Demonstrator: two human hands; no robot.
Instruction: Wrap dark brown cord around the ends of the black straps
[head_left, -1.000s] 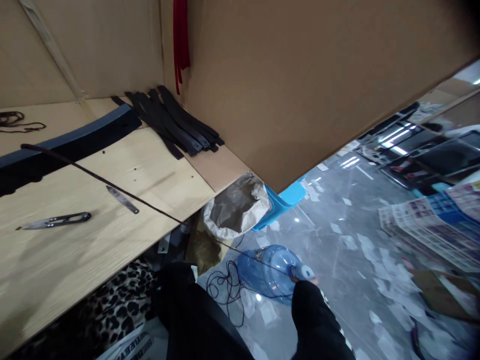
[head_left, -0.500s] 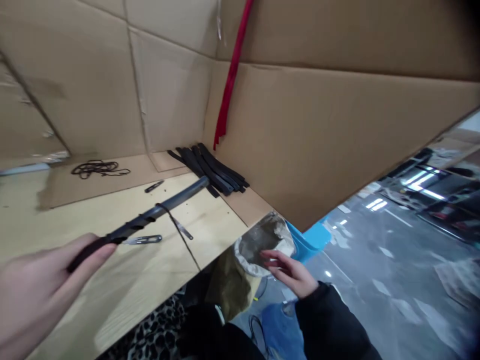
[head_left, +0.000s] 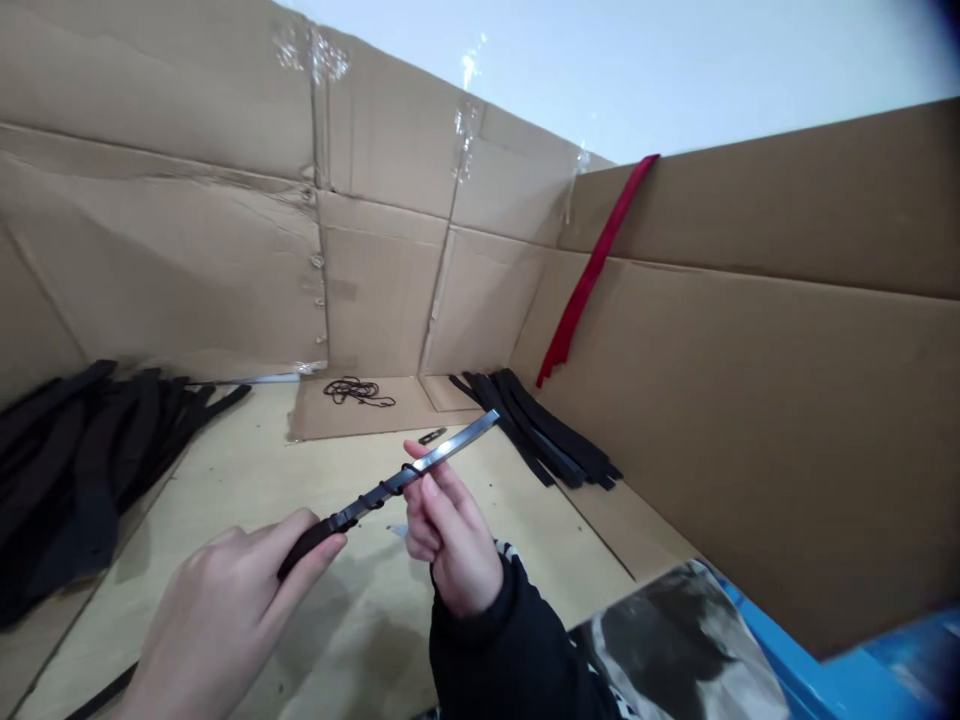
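A narrow steel blade with a dark cord-wrapped grip crosses the space between my hands, its bare tip pointing up and to the right. My left hand closes around the lower end of the grip. My right hand, in a black sleeve, pinches the piece between thumb and fingers near where the wrapping ends. Both hands are above a pale wooden board. A small metal piece shows just behind my right hand, mostly hidden.
Cardboard walls rise along the back and right of the board. On it lie black strips, a larger black heap, a dark cord coil and small snips. A red strip hangs on the cardboard. A paper bag and blue bin sit bottom right.
The view has swung up toward the cardboard corner. My right hand has moved from beside the paper bag onto the blade, and my left hand has brought the piece closer.
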